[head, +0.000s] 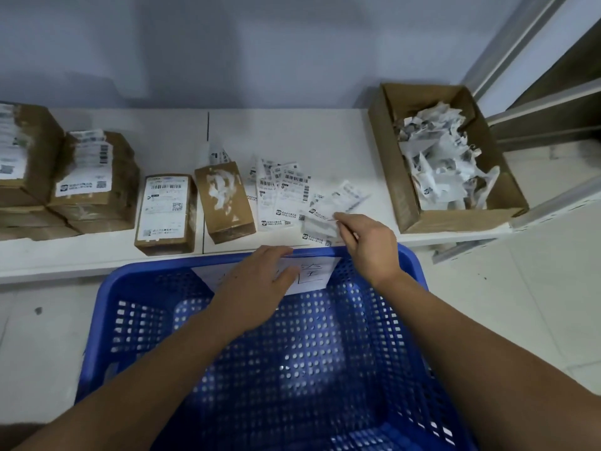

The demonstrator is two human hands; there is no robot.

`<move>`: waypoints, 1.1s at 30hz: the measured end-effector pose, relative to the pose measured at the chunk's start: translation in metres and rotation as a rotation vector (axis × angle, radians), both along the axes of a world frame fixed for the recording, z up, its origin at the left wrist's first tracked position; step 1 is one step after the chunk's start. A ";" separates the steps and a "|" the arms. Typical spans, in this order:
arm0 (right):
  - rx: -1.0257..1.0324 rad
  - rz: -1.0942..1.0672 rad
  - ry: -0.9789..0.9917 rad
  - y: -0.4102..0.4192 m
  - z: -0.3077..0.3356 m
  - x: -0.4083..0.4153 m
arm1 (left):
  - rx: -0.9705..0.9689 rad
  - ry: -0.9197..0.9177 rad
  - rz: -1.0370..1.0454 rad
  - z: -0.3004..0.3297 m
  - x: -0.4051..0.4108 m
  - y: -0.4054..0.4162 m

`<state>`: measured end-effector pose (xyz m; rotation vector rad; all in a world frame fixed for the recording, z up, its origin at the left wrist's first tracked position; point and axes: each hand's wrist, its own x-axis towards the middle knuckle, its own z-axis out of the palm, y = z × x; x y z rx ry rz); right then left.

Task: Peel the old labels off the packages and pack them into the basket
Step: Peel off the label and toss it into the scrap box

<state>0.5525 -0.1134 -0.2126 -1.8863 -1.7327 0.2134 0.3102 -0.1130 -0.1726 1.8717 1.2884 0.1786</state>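
A blue perforated basket point(413, 265) stands below the white shelf, with nothing inside and a white paper sign point(320, 271) on its far wall. My left hand point(260, 278) hovers flat over that far rim, fingers relaxed. My right hand point(367, 242) pinches a peeled white label point(338, 203) above a loose pile of labels point(279, 190). One brown package point(224, 200) lies with its label torn off, white residue left on top. Beside it a package point(166, 213) still carries its label.
A stack of labelled brown packages point(94, 187) fills the shelf's left end. An open cardboard box point(406, 177) at the right holds crumpled peeled labels. A metal rack frame point(553, 203) stands at the far right. The white shelf point(331, 138) runs along the wall.
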 end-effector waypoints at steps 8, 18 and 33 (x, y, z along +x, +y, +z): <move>0.105 0.078 0.108 -0.011 0.017 0.005 | -0.165 -0.344 0.326 0.004 0.013 0.007; -0.079 -0.005 0.377 -0.012 0.016 -0.009 | -0.779 -0.858 0.772 -0.017 0.061 0.043; -0.117 -0.278 0.590 -0.026 0.017 0.004 | -0.341 -0.533 0.674 -0.045 0.102 0.076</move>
